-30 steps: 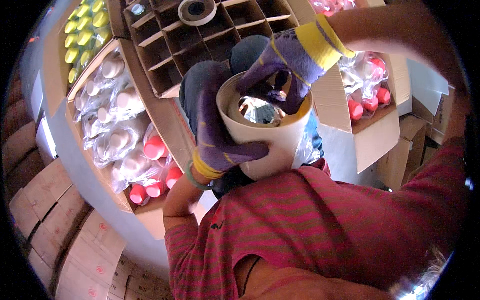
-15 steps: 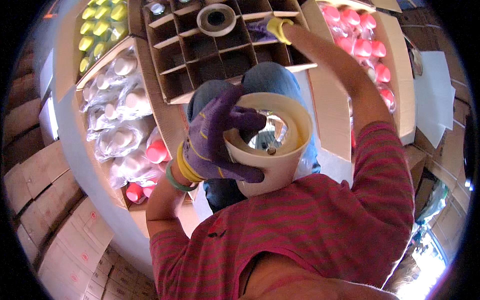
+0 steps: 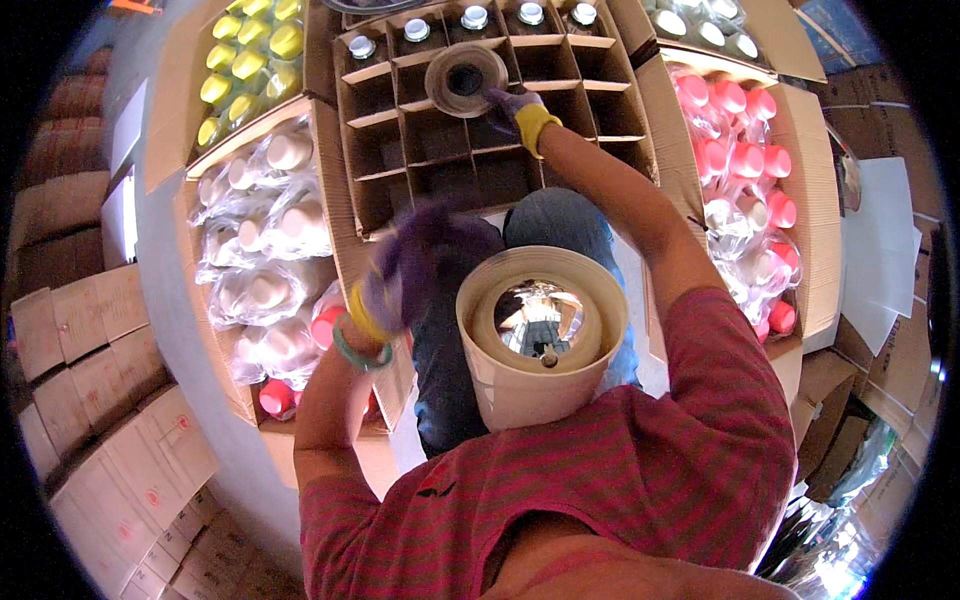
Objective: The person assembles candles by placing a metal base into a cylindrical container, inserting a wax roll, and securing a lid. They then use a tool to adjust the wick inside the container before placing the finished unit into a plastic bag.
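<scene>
My right hand (image 3: pixel 515 118), in a purple glove with a yellow cuff, pinches the near right edge of a round beige ring (image 3: pixel 437 80) with a dark centre. This ring rests over the dividers of a carton (image 3: pixel 436 185). My left hand (image 3: pixel 425 255), gloved alike, is smeared by motion above my left thigh; its fingers are unclear and nothing shows in it. On my lap stands a cream tub (image 3: pixel 535 395), touched by neither hand. Inside it sits a shiny domed metal piece (image 3: pixel 538 318) with a small knob near its edge.
White-capped bottles (image 3: pixel 474 18) stand along the carton's far row. To the left are cartons of yellow-capped bottles (image 3: pixel 248 64) and wrapped bottles with pale caps (image 3: pixel 268 288). A carton of red-capped bottles (image 3: pixel 746 160) lies right. Stacked cartons (image 3: pixel 120 430) line the left side.
My left hand has let go of the cream tub and moved forward and left. My right hand has moved left onto the ring. The view has shifted, showing more of the carton's far row.
</scene>
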The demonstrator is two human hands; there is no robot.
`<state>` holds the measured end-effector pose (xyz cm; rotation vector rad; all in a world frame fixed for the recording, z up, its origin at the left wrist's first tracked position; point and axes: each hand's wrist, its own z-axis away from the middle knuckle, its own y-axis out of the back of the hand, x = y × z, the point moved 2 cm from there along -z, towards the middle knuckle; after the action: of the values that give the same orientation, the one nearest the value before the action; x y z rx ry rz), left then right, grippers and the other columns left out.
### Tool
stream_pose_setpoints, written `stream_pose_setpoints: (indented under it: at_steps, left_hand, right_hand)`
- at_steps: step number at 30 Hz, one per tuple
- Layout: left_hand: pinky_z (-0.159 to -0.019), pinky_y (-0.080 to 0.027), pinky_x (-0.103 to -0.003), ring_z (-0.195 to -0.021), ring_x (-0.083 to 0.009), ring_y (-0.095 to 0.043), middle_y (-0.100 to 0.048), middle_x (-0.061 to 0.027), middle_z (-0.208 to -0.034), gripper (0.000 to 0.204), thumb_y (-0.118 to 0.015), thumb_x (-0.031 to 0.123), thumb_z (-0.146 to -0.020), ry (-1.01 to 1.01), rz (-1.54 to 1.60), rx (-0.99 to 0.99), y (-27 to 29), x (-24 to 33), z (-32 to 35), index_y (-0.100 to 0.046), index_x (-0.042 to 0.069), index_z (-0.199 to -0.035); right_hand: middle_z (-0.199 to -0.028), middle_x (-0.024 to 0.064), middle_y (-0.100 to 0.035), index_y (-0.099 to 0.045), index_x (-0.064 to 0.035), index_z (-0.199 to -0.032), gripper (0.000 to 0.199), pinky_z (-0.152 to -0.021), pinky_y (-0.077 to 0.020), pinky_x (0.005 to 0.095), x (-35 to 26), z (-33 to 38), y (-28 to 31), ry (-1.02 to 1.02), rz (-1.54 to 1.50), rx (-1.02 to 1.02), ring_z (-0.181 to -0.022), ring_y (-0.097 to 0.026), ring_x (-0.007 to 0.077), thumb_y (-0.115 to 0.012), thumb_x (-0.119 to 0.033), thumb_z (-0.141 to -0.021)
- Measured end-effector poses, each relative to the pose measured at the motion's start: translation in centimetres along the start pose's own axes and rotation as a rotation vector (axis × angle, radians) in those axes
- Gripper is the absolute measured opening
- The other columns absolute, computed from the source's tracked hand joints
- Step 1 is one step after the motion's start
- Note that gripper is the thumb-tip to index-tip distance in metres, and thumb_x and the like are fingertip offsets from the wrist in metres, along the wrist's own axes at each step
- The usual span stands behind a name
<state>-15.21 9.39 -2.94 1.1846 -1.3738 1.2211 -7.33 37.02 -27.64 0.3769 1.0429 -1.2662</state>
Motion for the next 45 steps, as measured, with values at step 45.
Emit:
stream_pose_setpoints:
  at_steps: [45]
  left_hand:
    - [-0.100, -0.042, -0.040, -0.114, -0.0318, -0.056, -0.061, -0.0214, -0.118, 0.058, -0.019, 0.033, -0.104, -0.485, -0.171, -0.007, -3.8, 2.3, -0.6, -0.061, -0.006, -0.113]
  right_hand:
    - [-0.095, 0.0095, -0.068, -0.070, 0.0017, -0.093, 0.055, -0.077, -0.0471, 0.0392, -18.9, 36.7, 0.6, 1.486, 1.082, -0.740, -0.088, -0.064, 0.0260, -0.072, -0.040, -0.057]
